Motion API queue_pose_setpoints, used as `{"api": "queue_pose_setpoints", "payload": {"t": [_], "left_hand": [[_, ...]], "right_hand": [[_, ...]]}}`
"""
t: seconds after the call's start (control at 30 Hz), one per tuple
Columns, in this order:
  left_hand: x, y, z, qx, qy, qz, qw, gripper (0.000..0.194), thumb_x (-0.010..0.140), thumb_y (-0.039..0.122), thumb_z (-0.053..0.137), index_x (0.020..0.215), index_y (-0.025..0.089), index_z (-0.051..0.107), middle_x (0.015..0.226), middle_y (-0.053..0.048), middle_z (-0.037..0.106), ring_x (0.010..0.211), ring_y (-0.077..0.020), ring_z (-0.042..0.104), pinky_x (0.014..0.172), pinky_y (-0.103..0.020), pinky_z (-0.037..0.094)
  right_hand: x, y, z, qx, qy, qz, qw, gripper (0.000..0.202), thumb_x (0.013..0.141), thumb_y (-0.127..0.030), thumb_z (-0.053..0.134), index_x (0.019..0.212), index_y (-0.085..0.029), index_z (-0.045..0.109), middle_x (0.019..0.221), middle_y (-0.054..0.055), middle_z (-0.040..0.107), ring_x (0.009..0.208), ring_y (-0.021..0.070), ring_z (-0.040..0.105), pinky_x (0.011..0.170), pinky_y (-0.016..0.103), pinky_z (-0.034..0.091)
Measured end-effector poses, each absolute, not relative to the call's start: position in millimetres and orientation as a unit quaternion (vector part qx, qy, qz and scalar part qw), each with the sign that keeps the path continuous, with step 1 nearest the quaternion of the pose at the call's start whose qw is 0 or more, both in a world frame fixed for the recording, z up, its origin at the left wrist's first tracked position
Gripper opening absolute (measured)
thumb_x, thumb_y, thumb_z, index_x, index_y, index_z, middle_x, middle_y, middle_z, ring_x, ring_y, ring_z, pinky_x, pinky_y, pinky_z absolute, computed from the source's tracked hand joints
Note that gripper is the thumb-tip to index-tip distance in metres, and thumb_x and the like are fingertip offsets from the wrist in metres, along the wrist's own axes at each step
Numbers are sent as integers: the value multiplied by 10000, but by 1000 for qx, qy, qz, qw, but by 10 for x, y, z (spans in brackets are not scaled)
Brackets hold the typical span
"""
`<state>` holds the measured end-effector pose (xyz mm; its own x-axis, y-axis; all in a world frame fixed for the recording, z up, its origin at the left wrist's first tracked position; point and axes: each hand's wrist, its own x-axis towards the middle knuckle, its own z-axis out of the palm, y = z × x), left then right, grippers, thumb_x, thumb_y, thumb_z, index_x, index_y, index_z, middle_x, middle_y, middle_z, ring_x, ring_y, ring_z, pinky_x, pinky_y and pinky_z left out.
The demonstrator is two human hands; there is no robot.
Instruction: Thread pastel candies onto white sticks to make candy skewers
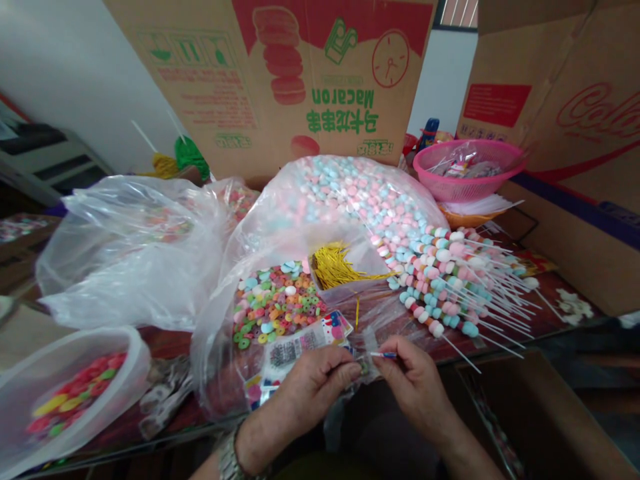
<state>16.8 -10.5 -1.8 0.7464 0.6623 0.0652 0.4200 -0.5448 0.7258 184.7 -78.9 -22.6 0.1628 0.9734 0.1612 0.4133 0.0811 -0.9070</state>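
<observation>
Near the table's front edge, my left hand (pixel 320 380) is closed in a pinch on a clear plastic bag (pixel 369 369). My right hand (pixel 415 383) pinches a small white strip (pixel 384 355) with blue and red on it, close beside the bag. Whether strip and bag are joined I cannot tell. Printed packaging bags (pixel 295 350) lie just beyond my left hand. Behind them are loose ring-shaped candies (pixel 280 303) in several colours and a box (pixel 345 290) of yellow twist ties (pixel 333 263). One yellow tie (pixel 357 312) lies apart.
Candy skewers (pixel 445 287) on white sticks are piled at right. A large bag of pastel candies (pixel 360 193) stands behind, another plastic bag (pixel 135 260) at left. A white bowl (pixel 135 360) holds candy rings. A pink basket (pixel 430 177) and cardboard boxes (pixel 280 133) stand behind.
</observation>
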Motion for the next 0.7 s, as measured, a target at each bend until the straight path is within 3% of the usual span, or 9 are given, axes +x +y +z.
{"api": "queue_pose_setpoints", "payload": {"t": [0.13, 0.2, 0.3, 0.4, 0.5, 0.7], "left_hand": [[140, -96, -192, 908, 301, 213, 200, 280, 914, 287, 428, 758, 160, 623, 659, -31, 638, 601, -147, 587, 562, -232, 429], [75, -55, -241, 902, 306, 253, 171, 268, 923, 274, 421, 791, 166, 629, 671, -29, 652, 611, -150, 600, 588, -241, 450], [-48, 46, -221, 871, 325, 318, 188, 220, 925, 268, 439, 890, 181, 637, 779, -26, 688, 714, -145, 631, 682, -245, 476], [-133, 154, -160, 880, 302, 311, 195, 201, 924, 258, 449, 928, 194, 640, 826, -18, 694, 761, -144, 628, 722, -253, 470], [-165, 237, -113, 902, 280, 282, 167, 216, 928, 268, 440, 969, 199, 641, 876, -26, 703, 798, -163, 622, 749, -290, 455], [-201, 348, -16, 932, 271, 206, 126, 269, 943, 303, 403, 971, 198, 649, 906, -35, 706, 836, -190, 610, 776, -338, 420]], "right_hand": [[1941, -740, -344, -645, -585, 218, 441, 390, 931, -365, 376, 584, -194, 427, 526, -38, 438, 505, 103, 421, 488, 214, 322], [2176, -750, -382, -698, -582, 125, 398, 423, 942, -374, 332, 581, -192, 457, 537, -7, 475, 525, 128, 448, 499, 236, 337], [2638, -830, -490, -790, -566, -76, 222, 279, 878, -352, 450, 721, -177, 601, 702, 87, 590, 684, 223, 525, 545, 297, 352], [2958, -922, -693, -797, -581, -126, 104, 183, 829, -251, 492, 755, -183, 645, 720, 110, 611, 694, 267, 549, 517, 317, 347], [3060, -968, -859, -763, -607, -129, 180, 253, 862, -191, 414, 781, -160, 652, 681, 107, 620, 663, 249, 578, 545, 334, 412], [3016, -1076, -669, -678, -647, -90, 336, 239, 912, -286, 418, 918, -160, 621, 852, 90, 669, 775, 198, 636, 721, 303, 502]]}}
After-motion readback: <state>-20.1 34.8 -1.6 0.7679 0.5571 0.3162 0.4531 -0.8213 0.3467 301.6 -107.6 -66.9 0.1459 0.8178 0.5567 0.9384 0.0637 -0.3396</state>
